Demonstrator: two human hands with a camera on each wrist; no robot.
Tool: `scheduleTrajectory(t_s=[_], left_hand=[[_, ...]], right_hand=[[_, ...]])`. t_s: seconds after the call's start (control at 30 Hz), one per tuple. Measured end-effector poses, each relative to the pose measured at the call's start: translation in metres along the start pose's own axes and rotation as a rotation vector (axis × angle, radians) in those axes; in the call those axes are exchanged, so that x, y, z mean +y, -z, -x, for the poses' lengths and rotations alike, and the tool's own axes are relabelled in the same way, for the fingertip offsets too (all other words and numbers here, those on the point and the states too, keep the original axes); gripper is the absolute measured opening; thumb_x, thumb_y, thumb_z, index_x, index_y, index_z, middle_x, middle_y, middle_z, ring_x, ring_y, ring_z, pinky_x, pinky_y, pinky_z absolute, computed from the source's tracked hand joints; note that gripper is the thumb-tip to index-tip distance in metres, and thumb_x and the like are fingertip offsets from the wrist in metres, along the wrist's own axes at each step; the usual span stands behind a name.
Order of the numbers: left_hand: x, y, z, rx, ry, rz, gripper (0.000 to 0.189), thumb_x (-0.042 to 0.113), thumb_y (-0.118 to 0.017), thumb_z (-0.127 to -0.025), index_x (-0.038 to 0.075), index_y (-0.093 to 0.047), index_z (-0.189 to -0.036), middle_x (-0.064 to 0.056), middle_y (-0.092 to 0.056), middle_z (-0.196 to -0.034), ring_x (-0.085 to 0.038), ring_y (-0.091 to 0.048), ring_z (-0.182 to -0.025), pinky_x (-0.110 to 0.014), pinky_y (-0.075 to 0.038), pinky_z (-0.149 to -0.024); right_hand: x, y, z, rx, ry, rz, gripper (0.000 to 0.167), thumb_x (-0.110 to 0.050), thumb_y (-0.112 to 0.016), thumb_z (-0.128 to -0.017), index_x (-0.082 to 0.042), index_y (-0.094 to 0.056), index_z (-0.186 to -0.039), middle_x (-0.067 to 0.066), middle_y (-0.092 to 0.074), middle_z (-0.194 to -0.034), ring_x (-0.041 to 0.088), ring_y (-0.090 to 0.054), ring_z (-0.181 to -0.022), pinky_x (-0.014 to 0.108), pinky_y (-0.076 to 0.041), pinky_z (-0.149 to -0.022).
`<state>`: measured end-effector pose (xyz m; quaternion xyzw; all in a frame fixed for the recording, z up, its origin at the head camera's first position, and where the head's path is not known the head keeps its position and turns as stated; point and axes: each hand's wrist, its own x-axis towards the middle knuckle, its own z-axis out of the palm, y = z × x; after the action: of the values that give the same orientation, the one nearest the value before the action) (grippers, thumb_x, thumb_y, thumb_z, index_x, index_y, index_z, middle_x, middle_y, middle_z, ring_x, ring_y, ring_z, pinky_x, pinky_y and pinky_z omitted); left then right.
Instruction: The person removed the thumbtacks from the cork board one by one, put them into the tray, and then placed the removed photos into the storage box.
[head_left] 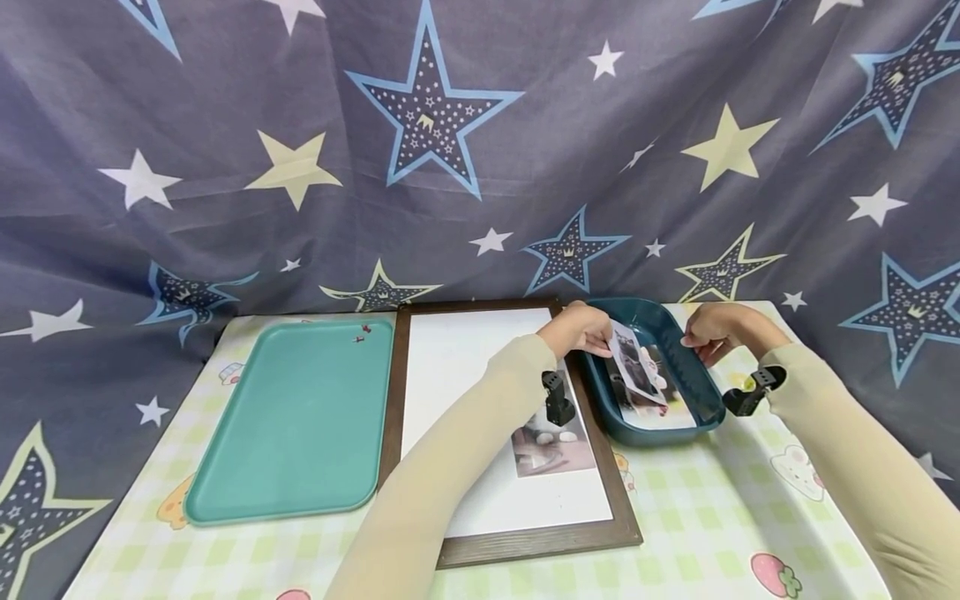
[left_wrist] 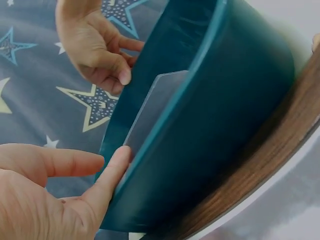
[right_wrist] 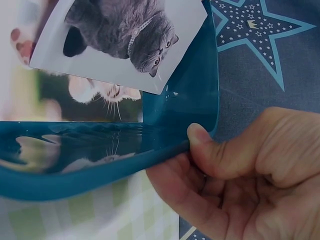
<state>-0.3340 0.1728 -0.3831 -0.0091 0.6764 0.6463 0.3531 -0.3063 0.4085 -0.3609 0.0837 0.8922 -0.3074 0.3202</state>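
A dark teal basin (head_left: 701, 371) holds several photos. The uppermost, a print of a grey cat (right_wrist: 142, 42), lies tilted and slightly bowed over a photo of a white-faced animal (right_wrist: 105, 95). At the basin's left rim, my left hand (head_left: 577, 327) holds this cat photo by its back-left corner; a fingertip is on its edge, while the other fingers are hidden in the left wrist view. My right hand (head_left: 720, 331) pinches the opposite rim, thumb on top and fingers underneath.
A brown-framed white board (head_left: 472, 417) lies left of the basin, bearing another photo (head_left: 551, 446) partly behind my left forearm. Farther left is a green tray (head_left: 288, 417) with small red pins (head_left: 362, 333) at its back-right corner. A star-patterned curtain (head_left: 450, 208) hangs behind the table.
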Motion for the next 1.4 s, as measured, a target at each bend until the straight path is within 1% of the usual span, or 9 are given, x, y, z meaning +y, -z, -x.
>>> scheduleTrajectory(t_s=[0.07, 0.2, 0.33, 0.43, 0.6, 0.8, 1.03, 1.17, 1.4], left_hand=[[0.003, 0.001, 0.000, -0.021, 0.031, 0.018, 0.064, -0.009, -0.052, -0.096, -0.008, -0.029, -0.155, -0.036, -0.040, -0.151, -0.047, -0.052, -0.134, -0.046, -0.055, -0.105], [0.007, 0.004, 0.001, -0.070, 0.095, 0.046, 0.064, 0.003, -0.049, -0.102, -0.002, -0.023, -0.160, -0.035, -0.028, -0.160, -0.048, -0.043, -0.141, -0.048, -0.051, -0.109], [0.009, 0.006, 0.001, -0.125, 0.147, 0.078, 0.064, 0.013, -0.046, -0.106, -0.002, -0.017, -0.161, -0.031, -0.019, -0.165, -0.047, -0.035, -0.147, -0.050, -0.045, -0.115], [0.009, 0.008, -0.001, -0.150, 0.165, 0.103, 0.066, 0.017, -0.045, -0.108, -0.004, -0.013, -0.161, -0.031, -0.016, -0.166, -0.047, -0.031, -0.149, -0.051, -0.041, -0.118], [0.010, 0.010, -0.002, -0.191, 0.175, 0.108, 0.068, 0.022, -0.043, -0.109, 0.002, -0.007, -0.163, -0.029, -0.011, -0.167, -0.048, -0.026, -0.150, -0.052, -0.038, -0.120], [0.011, 0.008, -0.001, -0.206, 0.216, 0.128, 0.071, 0.022, -0.046, -0.107, 0.004, -0.007, -0.164, -0.028, -0.010, -0.168, -0.050, -0.028, -0.149, -0.054, -0.038, -0.120], [0.009, 0.002, -0.002, -0.224, 0.252, 0.121, 0.073, 0.024, -0.046, -0.107, 0.005, -0.005, -0.164, -0.027, -0.008, -0.168, -0.049, -0.023, -0.152, -0.057, -0.034, -0.121], [0.008, 0.001, -0.002, -0.219, 0.249, 0.114, 0.072, 0.024, -0.045, -0.107, 0.005, -0.005, -0.164, -0.027, -0.008, -0.168, -0.048, -0.022, -0.152, -0.057, -0.034, -0.121], [0.007, 0.001, -0.003, -0.220, 0.242, 0.134, 0.073, 0.023, -0.047, -0.107, 0.002, -0.005, -0.163, -0.028, -0.007, -0.168, -0.050, -0.023, -0.151, -0.057, -0.034, -0.121]], right_hand=[[0.000, 0.000, 0.001, 0.007, 0.000, 0.000, 0.017, -0.005, -0.053, -0.103, 0.001, -0.056, -0.088, 0.005, -0.054, -0.074, 0.015, -0.059, -0.067, 0.031, -0.062, -0.068], [0.000, 0.000, 0.000, 0.002, 0.001, 0.000, 0.016, -0.005, -0.052, -0.104, 0.001, -0.055, -0.089, 0.004, -0.052, -0.073, 0.015, -0.058, -0.067, 0.030, -0.063, -0.069], [-0.001, 0.000, 0.001, -0.007, 0.000, 0.007, 0.017, -0.005, -0.051, -0.104, 0.001, -0.054, -0.089, 0.004, -0.051, -0.073, 0.015, -0.057, -0.068, 0.030, -0.063, -0.069], [-0.002, -0.001, 0.002, -0.001, 0.001, 0.013, 0.016, -0.005, -0.052, -0.103, 0.002, -0.055, -0.089, 0.005, -0.052, -0.074, 0.015, -0.059, -0.067, 0.030, -0.063, -0.069], [-0.006, -0.001, 0.003, 0.018, -0.002, 0.014, 0.017, -0.002, -0.052, -0.102, 0.001, -0.055, -0.086, 0.006, -0.054, -0.074, 0.015, -0.060, -0.066, 0.031, -0.063, -0.068], [-0.005, -0.001, 0.003, 0.017, -0.003, 0.019, 0.019, -0.003, -0.052, -0.103, 0.000, -0.055, -0.084, 0.006, -0.055, -0.075, 0.015, -0.060, -0.067, 0.031, -0.063, -0.069], [-0.003, -0.003, 0.002, 0.015, 0.006, 0.020, 0.018, -0.004, -0.052, -0.103, 0.001, -0.055, -0.086, 0.007, -0.055, -0.077, 0.015, -0.060, -0.068, 0.031, -0.063, -0.069], [-0.004, -0.003, 0.002, 0.015, 0.014, 0.025, 0.017, -0.003, -0.051, -0.103, 0.002, -0.054, -0.087, 0.007, -0.054, -0.076, 0.016, -0.061, -0.067, 0.031, -0.063, -0.069], [-0.002, -0.003, 0.002, 0.010, 0.022, 0.046, 0.018, -0.003, -0.050, -0.103, 0.003, -0.053, -0.087, 0.007, -0.053, -0.075, 0.016, -0.059, -0.068, 0.032, -0.063, -0.069]])
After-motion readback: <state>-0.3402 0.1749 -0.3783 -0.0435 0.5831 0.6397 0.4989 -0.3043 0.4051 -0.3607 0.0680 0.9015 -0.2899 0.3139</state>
